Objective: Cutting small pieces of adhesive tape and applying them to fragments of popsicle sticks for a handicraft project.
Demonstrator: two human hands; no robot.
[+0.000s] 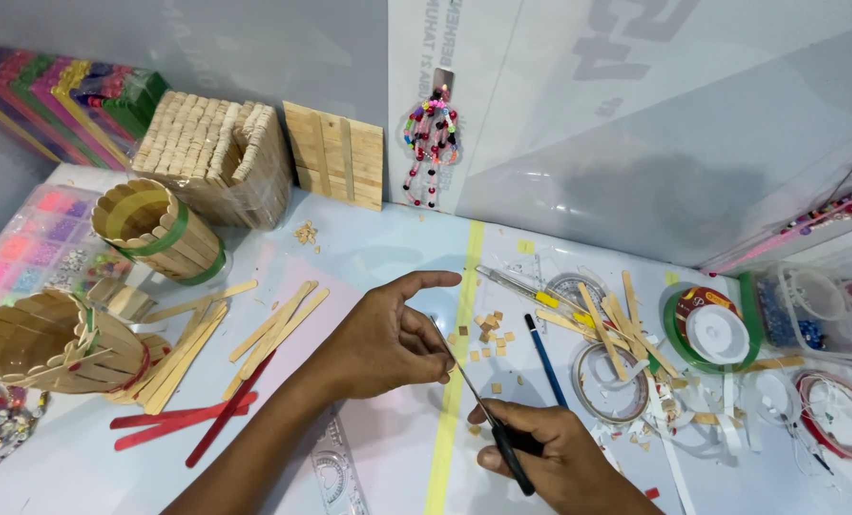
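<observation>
Head view looked down on a pale table [83,467] strewn with craft stock, backed by grey and white boards. Largest on it sat a block of glued sticks [218,157] at the rear, then two stick cups [159,229], one lying nearer the left edge, a bead tray [25,238] beside them, and loose plain sticks [273,329] with a few red sticks [183,420] in the middle. To the right lay tape rolls [717,329], a blue pencil [544,358], white strips and small wooden chips [488,334]. The left hand [383,339] was curled with thumb and fingers pressed together, index lifted, seemingly pinching a tiny piece at the scissor tips; the piece itself was too small to make out. The right hand [560,458] was closed around the black handles of the scissors [483,410], whose thin blades pointed up-left toward the left fingertips, over the yellow tape line [459,362]. By the look of it, a stick end was being snipped into chips like those scattered nearby. A next cut would call for steadying the piece between the blades and keeping the fingertips clear of them. The right hand's lower part was cut off by the frame edge, the blades' opening was hard to judge, and a clear ruler [335,477] showed only partly under the left forearm.
</observation>
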